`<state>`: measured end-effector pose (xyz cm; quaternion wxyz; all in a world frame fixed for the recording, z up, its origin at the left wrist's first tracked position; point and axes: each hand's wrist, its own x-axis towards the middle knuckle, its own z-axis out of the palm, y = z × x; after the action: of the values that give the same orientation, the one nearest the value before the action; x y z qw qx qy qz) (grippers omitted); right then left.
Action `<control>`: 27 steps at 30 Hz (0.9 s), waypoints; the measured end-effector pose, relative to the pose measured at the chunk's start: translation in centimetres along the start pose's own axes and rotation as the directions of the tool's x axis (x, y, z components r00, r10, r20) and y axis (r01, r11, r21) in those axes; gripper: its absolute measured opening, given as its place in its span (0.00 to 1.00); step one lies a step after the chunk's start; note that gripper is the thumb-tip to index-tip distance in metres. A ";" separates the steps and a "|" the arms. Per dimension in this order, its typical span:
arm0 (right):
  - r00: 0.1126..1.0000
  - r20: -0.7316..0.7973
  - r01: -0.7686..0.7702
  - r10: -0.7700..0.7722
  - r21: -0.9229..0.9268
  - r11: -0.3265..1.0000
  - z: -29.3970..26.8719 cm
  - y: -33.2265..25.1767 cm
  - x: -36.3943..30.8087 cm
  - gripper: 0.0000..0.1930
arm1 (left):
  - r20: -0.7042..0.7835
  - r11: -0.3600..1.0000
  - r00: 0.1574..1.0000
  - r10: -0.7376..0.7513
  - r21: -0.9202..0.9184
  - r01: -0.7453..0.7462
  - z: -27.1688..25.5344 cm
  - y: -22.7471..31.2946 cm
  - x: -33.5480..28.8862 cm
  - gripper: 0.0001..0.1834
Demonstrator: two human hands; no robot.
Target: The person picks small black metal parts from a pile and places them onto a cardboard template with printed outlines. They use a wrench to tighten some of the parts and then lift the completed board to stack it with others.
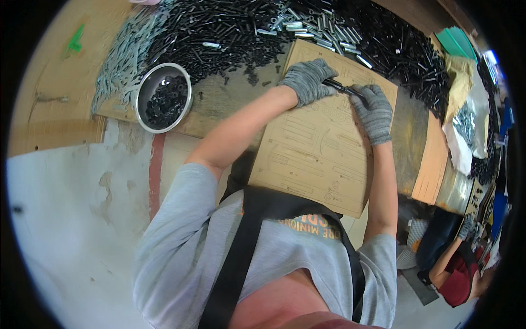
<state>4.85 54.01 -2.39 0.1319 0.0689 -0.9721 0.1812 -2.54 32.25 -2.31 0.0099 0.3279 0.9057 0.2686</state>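
Note:
Both my hands wear grey knit gloves and are above a brown cardboard sheet (296,137) printed with outline drawings of hardware. Between them lie slim black bolts (344,88), perhaps two or three together; how many is too small to tell. My left hand (310,80) has its fingers curled over their left end. At the other end my right hand (375,113) closes its thumb and fingers round them. Parts of the bolts are hidden under the gloves. The sheet leans from the workbench toward my body, its far edge against the heaped hardware.
A steel bowl (141,107) of small black parts stands left on the bench edge. Behind lie heaps of black bolts (219,33), silvery sleeves (334,35) and grey-blue pieces (121,60). A torn sack (457,90) lies right; another person (460,274) works at lower right.

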 end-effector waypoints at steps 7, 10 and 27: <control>0.835 -0.237 -0.389 0.496 0.383 0.838 -2.3 6.2 -4.9 0.23 | -0.166 0.838 0.839 -0.518 0.097 0.536 -6.0 -4.3 -9.9 0.37; 0.782 -0.274 -0.394 0.560 0.479 0.784 -0.9 9.0 -6.7 0.20 | -0.106 0.764 0.799 -0.592 0.239 0.599 -5.5 -5.2 -11.1 0.44; 0.794 -0.308 -0.346 0.524 0.479 0.806 0.8 9.8 -7.5 0.12 | 0.162 0.876 0.911 -0.380 0.378 0.298 -5.9 -7.6 0.8 0.26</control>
<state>10.08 63.45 -8.55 0.2774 -0.1775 -0.8498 0.4116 -8.78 25.01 -0.94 0.1048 0.1887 0.9746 0.0597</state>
